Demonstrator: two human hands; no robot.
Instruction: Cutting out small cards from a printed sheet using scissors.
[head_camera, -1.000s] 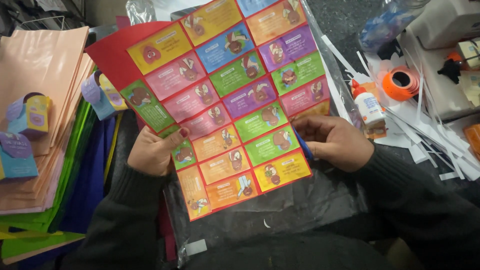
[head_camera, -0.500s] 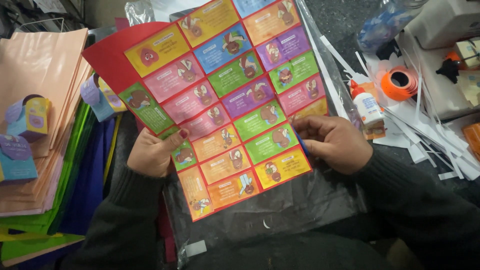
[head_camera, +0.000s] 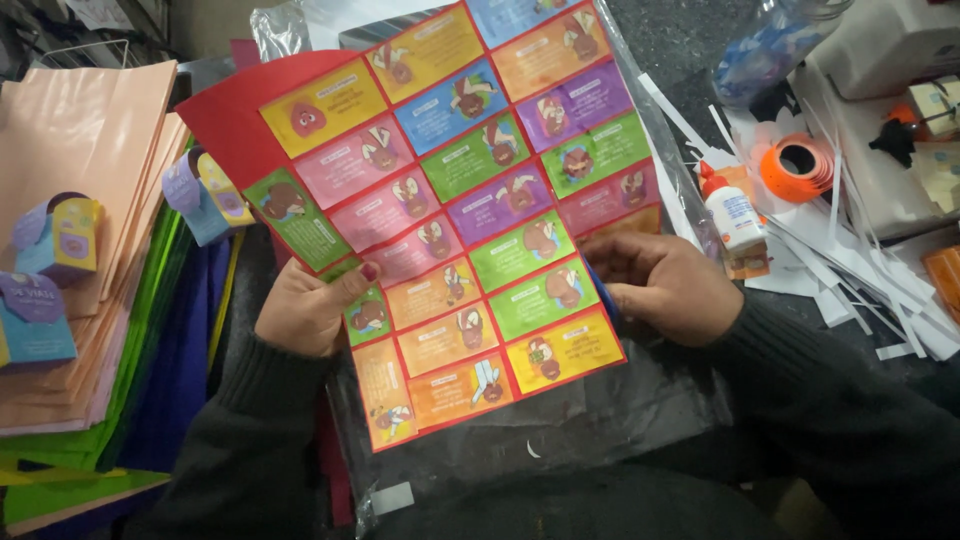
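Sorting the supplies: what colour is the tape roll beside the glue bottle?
Orange, clearest in the head view: the tape roll lies right of the glue bottle.

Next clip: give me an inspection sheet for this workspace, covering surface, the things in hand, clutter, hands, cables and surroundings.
Surface: dark worktop, partly covered by clear plastic sheeting.
Things in hand: red sheet printed with coloured picture labels, held up tilted.
Clutter: white paper strips, glue bottle, orange tape roll, small paper boxes.
Hands: left hand pinches the sheet's left edge; right hand grips its right edge, with something blue, unclear, against it.
Cables: nothing seen.
Surroundings: stacked peach, green and blue paper on the left; white machine top right.
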